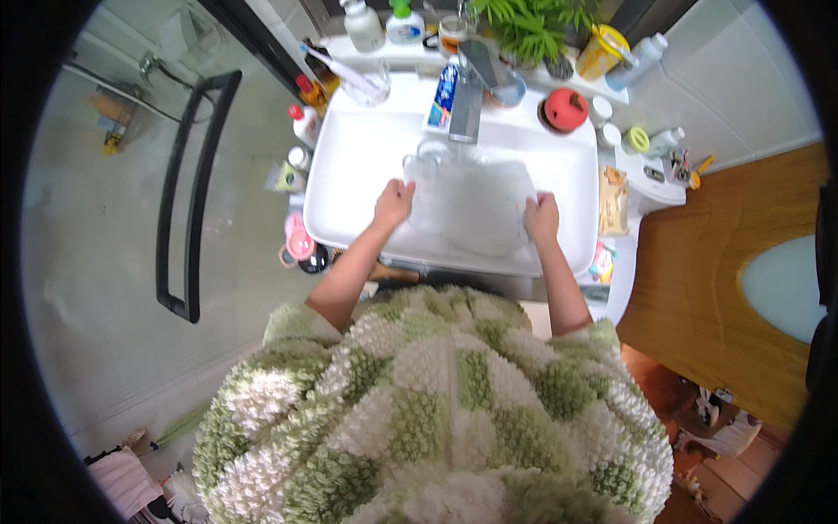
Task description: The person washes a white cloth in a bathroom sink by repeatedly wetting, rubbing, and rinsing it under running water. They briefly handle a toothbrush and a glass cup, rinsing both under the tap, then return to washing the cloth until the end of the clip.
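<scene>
A thin, translucent whitish sheet or bag (473, 206) is stretched between my hands over the white washbasin (353, 141). My left hand (394, 204) grips its left edge, fingers closed. At its right edge, my right hand (543, 216) is closed on it too. The sheet's upper edge lies just below the grey faucet (465, 111); whether water is running is not clear. Left of the faucet a blue and white toothpaste tube (445, 98) stands on the basin's back ledge. Both forearms are bare below green and white fleece sleeves.
Behind the basin are a white pump bottle (364, 26), a green plant (524, 26) and a yellow cup (601, 54). A red round container (565, 110) sits at the back right. An electric toothbrush (347, 71) leans in a glass. A wooden-handled brush (395, 272) lies by the front edge.
</scene>
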